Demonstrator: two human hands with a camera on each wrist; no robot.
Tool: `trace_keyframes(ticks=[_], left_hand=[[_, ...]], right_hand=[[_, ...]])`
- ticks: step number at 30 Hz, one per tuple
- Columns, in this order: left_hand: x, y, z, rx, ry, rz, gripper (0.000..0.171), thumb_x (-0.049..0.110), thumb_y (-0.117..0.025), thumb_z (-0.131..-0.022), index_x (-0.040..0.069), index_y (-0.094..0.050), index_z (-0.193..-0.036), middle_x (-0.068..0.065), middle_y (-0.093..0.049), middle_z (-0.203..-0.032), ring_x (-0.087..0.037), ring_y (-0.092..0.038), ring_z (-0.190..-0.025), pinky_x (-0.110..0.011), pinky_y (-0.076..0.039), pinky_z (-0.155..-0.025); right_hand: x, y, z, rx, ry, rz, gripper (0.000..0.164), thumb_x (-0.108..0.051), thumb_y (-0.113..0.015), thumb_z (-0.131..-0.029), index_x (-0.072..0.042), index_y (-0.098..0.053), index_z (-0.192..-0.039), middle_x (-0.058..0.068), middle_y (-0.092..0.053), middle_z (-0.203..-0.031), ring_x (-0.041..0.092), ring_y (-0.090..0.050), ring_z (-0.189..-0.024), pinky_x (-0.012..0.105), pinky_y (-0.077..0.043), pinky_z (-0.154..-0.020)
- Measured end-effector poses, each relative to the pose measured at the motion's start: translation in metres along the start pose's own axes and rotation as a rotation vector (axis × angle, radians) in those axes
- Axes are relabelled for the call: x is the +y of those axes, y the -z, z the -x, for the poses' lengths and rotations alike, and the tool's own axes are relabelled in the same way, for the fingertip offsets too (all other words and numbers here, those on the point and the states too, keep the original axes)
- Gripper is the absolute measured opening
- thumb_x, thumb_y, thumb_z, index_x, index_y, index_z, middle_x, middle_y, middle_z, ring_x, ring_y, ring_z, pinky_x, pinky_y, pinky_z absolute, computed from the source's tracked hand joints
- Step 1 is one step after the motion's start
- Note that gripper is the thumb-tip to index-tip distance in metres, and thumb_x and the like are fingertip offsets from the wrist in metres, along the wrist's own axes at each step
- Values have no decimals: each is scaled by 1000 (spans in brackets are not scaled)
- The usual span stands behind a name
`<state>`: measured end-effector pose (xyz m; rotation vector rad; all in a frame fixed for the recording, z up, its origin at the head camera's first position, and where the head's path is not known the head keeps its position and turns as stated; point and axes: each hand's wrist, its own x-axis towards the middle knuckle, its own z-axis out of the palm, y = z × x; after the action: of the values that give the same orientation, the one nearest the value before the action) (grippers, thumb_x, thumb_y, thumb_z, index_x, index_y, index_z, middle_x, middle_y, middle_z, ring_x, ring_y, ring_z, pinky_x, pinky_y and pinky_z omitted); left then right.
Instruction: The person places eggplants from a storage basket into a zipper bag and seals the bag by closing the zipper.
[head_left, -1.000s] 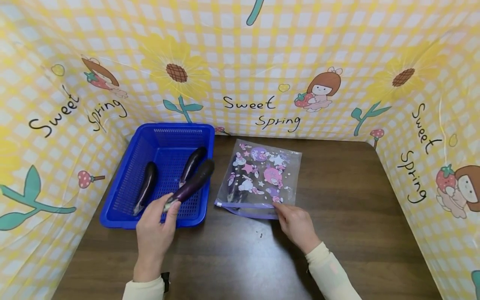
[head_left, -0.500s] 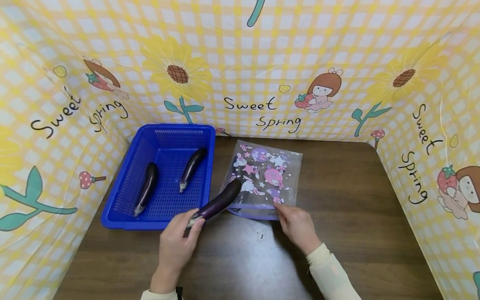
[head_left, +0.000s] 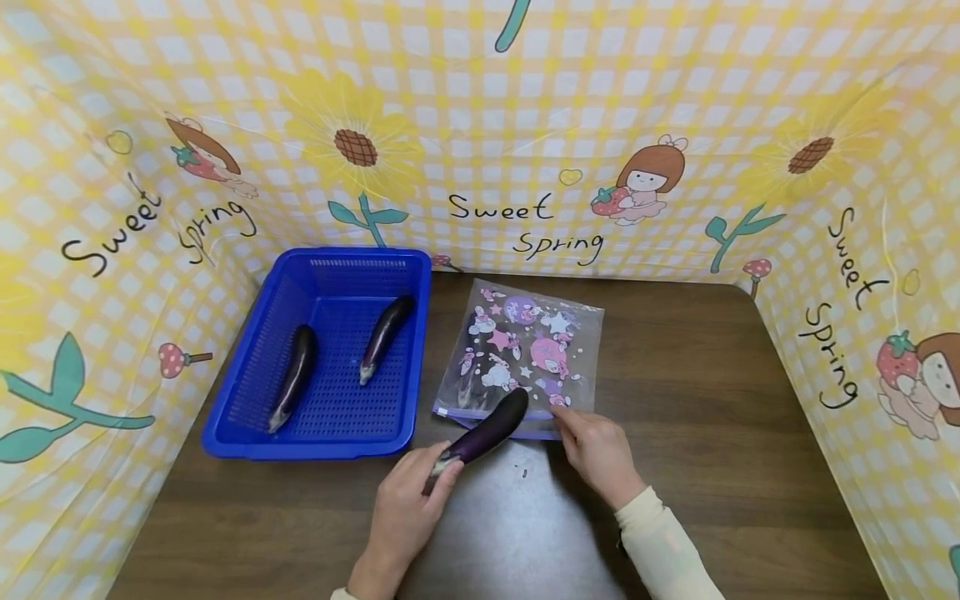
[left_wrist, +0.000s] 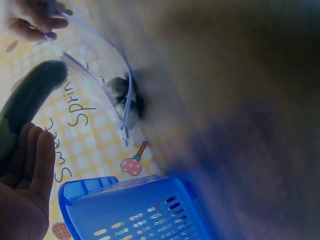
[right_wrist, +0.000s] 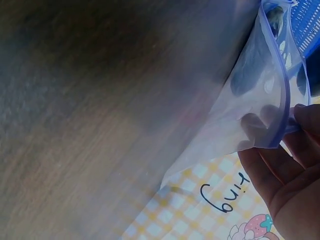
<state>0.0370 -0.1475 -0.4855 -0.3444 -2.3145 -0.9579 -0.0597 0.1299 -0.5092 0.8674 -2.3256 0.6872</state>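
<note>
My left hand (head_left: 408,504) grips a dark purple eggplant (head_left: 489,431) by its stem end. The eggplant's rounded tip points up and right, in front of the mouth of a clear zip bag (head_left: 579,358) with pink and purple prints. At the right corner of that mouth, my right hand (head_left: 600,454) pinches the purple zip edge (right_wrist: 285,100). The left wrist view shows the mouth parted, with dark eggplant ends (left_wrist: 119,87) inside the bag. How many lie in there is unclear. The white slider (head_left: 442,412) sits at the mouth's left end.
Left of the bag stands a blue perforated basket (head_left: 307,451). One eggplant (head_left: 294,375) lies along its left side, another eggplant (head_left: 387,333) along its right. A yellow checked cloth (head_left: 480,125) walls the back and sides of the brown wooden table (head_left: 712,417).
My left hand has carried the eggplant from above the basket rightward and toward the front, to the bag's mouth. My right hand has stayed at the bag's edge.
</note>
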Motion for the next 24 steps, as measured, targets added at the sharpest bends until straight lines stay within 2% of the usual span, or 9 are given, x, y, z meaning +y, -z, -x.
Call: trace_keyframes(ticks=[6,11,15,24], left_hand=[[-2,2,7,-3,-24,59,30,30,-66,-100,3,-72,-111,-6,-72,-98,-22,-68,-87,-35,-52,-76],[-2,4,11,6,-60,119,28,31,-65,-101,5,-73,-111,-3,-72,-98,-18,-67,-85,-29,-51,-75],[-2,2,13,-5,-69,137,28,32,-64,-101,8,-73,-112,0,-72,-99,-15,-67,-86,-27,-51,-75],[-3,1,17,-33,-84,162,26,29,-67,-100,7,-74,-111,-1,-72,-98,-17,-67,-85,-28,-51,-75]], right_hand=[[1,0,1,4,-5,-3,26,0,-77,-79,-3,-75,-104,8,-73,-81,28,-68,-64,43,-53,-54],[1,0,0,3,-10,-5,26,0,-76,-79,-3,-74,-105,9,-73,-82,28,-68,-64,43,-53,-55],[1,1,0,5,-12,-1,26,0,-76,-79,-3,-74,-105,9,-74,-83,28,-68,-65,43,-53,-55],[1,1,0,14,-22,2,26,1,-77,-79,-3,-75,-105,9,-74,-83,29,-69,-66,44,-53,-56]])
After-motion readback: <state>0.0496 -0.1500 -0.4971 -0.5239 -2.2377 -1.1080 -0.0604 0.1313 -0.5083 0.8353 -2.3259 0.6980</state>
